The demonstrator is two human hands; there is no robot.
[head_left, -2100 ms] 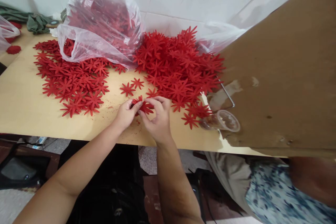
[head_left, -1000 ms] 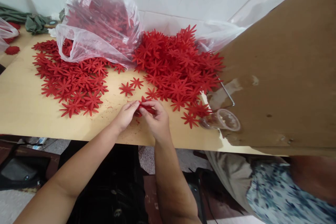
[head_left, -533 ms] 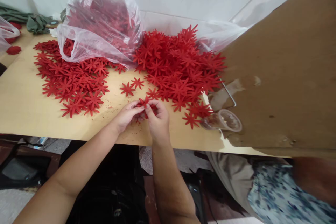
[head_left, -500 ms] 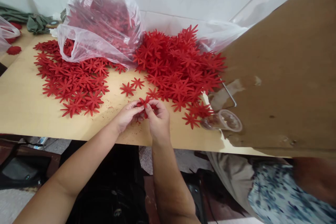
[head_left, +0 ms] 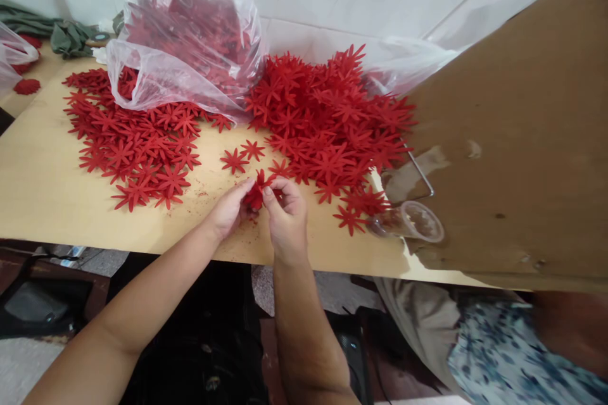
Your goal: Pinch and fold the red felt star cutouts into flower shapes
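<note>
Between my two hands, above the front part of the table, is a red flower-shaped cutout (head_left: 258,192) with narrow petals. My left hand (head_left: 231,207) closes on its left side, some fingers hidden behind it. On its right edge, my right hand (head_left: 287,207) pinches with thumb and fingers. Just beyond lie a few single red cutouts (head_left: 234,161) of the same kind. A tall heap of them (head_left: 323,120) rises behind my right hand, and a flatter heap (head_left: 137,145) spreads to the left.
A clear plastic bag (head_left: 190,31) full of red pieces leans against the tiled wall. At right, a clear plastic cup (head_left: 420,221) lies on its side by a brown board (head_left: 517,133) and a bent metal rod (head_left: 422,174). Another person's patterned clothing (head_left: 513,348) shows lower right.
The red cutout in my hands has turned from lying fairly flat to a more upright, bunched position. My left thumb has moved back from its top. The view has shifted slightly.
</note>
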